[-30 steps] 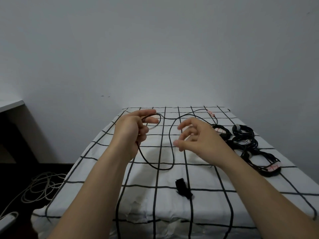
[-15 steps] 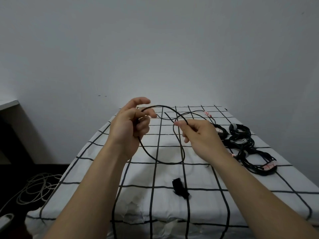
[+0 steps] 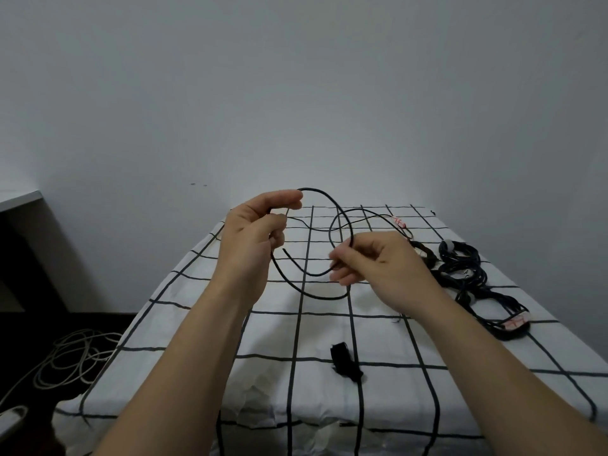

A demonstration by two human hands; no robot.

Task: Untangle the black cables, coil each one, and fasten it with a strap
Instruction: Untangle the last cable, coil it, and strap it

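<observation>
Right now the thin black cable (image 3: 342, 222) hangs in the air between my two hands, above the checked counter (image 3: 197, 324). My left hand (image 3: 253, 238) has its fingers (image 3: 286, 197) closed on the top of the forming loop, thumb against forefinger. My right hand (image 3: 371, 261) pinches the same cable lower down, where the loop curves back toward me.

Below my fingers two turns sag, and beyond them a slack length trails away over the cloth toward a red-marked end (image 3: 398, 221). I judge the risk lies there: if I draw the next turn in too fast, that trailing part may twist into a kink or catch the pile of other cables (image 3: 460, 268) lying to the right of my right hand. A loose left pinch could also let the turns spring apart.

No container shows anywhere; the strap (image 3: 343, 360) lies bare on the cloth, nearer to me than both hands.
</observation>
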